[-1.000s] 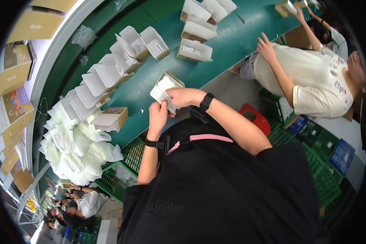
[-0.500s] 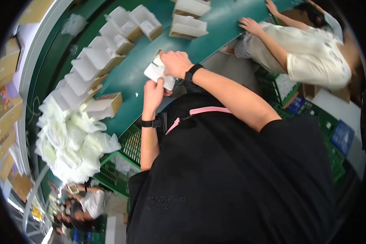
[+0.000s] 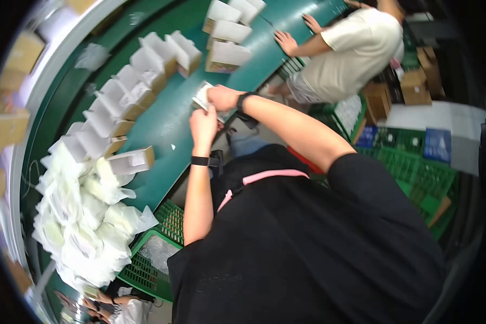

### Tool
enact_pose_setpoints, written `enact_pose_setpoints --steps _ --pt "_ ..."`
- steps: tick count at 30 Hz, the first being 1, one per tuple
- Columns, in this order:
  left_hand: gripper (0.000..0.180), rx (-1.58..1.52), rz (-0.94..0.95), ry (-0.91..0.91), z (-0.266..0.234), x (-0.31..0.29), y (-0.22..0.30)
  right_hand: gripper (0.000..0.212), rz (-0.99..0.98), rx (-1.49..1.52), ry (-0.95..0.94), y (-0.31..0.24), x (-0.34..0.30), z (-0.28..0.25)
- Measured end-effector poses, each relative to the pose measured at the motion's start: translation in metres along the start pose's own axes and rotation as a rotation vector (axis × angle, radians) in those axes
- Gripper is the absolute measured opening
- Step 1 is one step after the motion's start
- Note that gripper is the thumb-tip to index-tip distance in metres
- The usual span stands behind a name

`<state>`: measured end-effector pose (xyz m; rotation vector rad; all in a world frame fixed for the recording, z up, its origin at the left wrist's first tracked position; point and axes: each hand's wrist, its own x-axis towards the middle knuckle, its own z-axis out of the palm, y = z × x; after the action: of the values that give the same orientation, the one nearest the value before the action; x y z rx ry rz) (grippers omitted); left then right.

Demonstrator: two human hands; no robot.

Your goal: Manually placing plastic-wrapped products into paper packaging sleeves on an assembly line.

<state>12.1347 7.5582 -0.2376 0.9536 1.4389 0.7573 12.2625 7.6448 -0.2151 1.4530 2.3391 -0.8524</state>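
Both my hands meet over the green table's near edge, around a small, flat white piece (image 3: pixel 201 95) whose exact kind I cannot make out. My right hand (image 3: pixel 224 98) is closed on its right side, fingers curled over it. From below, my left hand (image 3: pixel 203 125) pinches its lower end with thumb and fingers. Part of the piece is hidden behind the hands. Left of my left hand, an open cardboard box (image 3: pixel 130 161) with a white inside lies on the table. A tiny white scrap (image 3: pixel 173 147) rests between that box and my hand.
Open boxes (image 3: pixel 113 89) line the table (image 3: pixel 164 121), with more boxes (image 3: pixel 227 54) at the far end. A heap of white plastic-wrapped packets (image 3: pixel 86 221) lies at left. Green crates (image 3: pixel 146 268) stand below. A co-worker (image 3: pixel 356 54) leans hands on the table.
The white piece has tilted, showing its face more narrowly, and my right hand has come lower over it. My view has shifted; the co-worker at right now has hands on the table edge.
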Motion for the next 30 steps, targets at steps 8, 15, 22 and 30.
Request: enact_pose_setpoints --steps 8,15,22,30 --pt "0.045 0.052 -0.052 0.028 -0.004 -0.012 0.013 0.032 -0.071 -0.069 -0.523 0.004 0.019 0.007" --pt "0.043 0.376 0.214 0.121 0.013 -0.017 0.068 0.046 -0.217 0.225 0.123 0.045 -0.098 -0.027" --pt "0.041 0.336 0.182 -0.009 0.115 -0.020 0.148 0.071 -0.008 0.446 0.566 0.086 -0.197 -0.059" --pt "0.050 0.185 0.206 -0.144 0.207 0.069 0.173 0.081 0.242 0.544 0.686 0.203 -0.138 -0.089"
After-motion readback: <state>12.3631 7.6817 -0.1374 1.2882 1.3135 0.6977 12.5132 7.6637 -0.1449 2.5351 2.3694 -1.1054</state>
